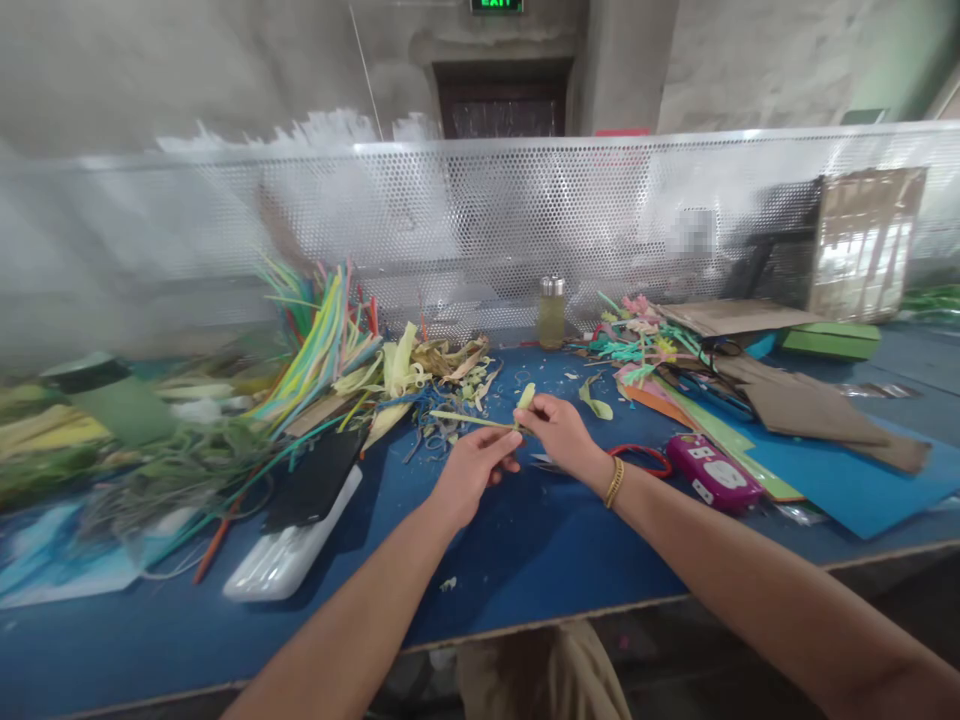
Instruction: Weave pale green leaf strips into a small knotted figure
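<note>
Above the middle of the blue table, my two hands meet around a thin pale-green strip (pixel 469 418) that looks like plant leaf or husk. My left hand (pixel 480 465) pinches it, its long end sticking out to the left. In my right hand (pixel 559 428) a short pale-green piece (pixel 527 395) stands up between thumb and finger; whether it is the same strip is hidden by the fingers. Under my right wrist lie scissors with red handles (pixel 646 458), blades partly covered. A loose curled leaf piece (pixel 595 398) rests just beyond my right hand.
Left are a husk pile (pixel 405 370), colourful stems (pixel 326 340), a black phone (pixel 315 480) on a white case (pixel 296 550), and a green-grey jar (pixel 112 400). A bottle (pixel 551 315) stands by the perforated metal screen (pixel 495 220). Right lie a purple device (pixel 712 472), blue card (pixel 855 480) and cardboard (pixel 814 405).
</note>
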A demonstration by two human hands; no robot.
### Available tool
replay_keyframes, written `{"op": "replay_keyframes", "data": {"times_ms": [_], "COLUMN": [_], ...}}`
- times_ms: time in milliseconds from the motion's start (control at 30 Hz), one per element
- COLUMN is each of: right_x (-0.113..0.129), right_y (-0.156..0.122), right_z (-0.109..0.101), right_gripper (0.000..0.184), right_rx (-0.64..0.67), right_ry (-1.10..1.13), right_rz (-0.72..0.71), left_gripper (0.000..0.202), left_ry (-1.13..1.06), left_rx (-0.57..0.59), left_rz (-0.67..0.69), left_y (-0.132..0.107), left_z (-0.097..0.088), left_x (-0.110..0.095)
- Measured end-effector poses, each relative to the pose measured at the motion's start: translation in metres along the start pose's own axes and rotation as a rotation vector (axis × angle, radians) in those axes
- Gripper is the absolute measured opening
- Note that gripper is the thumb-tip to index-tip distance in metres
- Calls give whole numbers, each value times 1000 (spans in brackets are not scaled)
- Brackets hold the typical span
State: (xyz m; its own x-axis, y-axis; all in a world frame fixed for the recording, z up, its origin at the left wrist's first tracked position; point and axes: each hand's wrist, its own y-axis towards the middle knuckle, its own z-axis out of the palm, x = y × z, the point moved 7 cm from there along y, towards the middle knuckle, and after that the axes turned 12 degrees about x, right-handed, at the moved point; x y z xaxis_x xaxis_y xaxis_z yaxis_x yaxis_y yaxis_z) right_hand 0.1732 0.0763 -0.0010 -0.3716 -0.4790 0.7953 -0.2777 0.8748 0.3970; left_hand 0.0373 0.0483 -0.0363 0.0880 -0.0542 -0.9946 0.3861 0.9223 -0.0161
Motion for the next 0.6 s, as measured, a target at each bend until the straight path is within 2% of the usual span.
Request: {"op": "replay_keyframes", "data": {"times_ms": [133, 267, 433, 500, 600], "right_x": [-16, -20, -16, -12, -7], "right_y": [2, 2, 0, 0, -1], "right_z": [-6, -9, -9, -9, -7], "right_gripper": [34, 35, 36, 36, 31], "right_rx": [16, 43, 76, 72, 64], "right_ry": [107, 144, 172, 138, 91], "right_rz": [149, 191, 231, 215, 170], "left_gripper": [55, 44, 38, 38, 35], "left_ry": [16, 124, 297, 363, 483], "left_rx": [87, 53, -109, -127, -90], "left_rz": [-100, -129, -8, 37, 68], "left_y": [-2, -2, -4, -4, -2], "left_z": [-3, -12, -20, -18, -11], "left_x": [0, -3, -19, -22, -19]}}
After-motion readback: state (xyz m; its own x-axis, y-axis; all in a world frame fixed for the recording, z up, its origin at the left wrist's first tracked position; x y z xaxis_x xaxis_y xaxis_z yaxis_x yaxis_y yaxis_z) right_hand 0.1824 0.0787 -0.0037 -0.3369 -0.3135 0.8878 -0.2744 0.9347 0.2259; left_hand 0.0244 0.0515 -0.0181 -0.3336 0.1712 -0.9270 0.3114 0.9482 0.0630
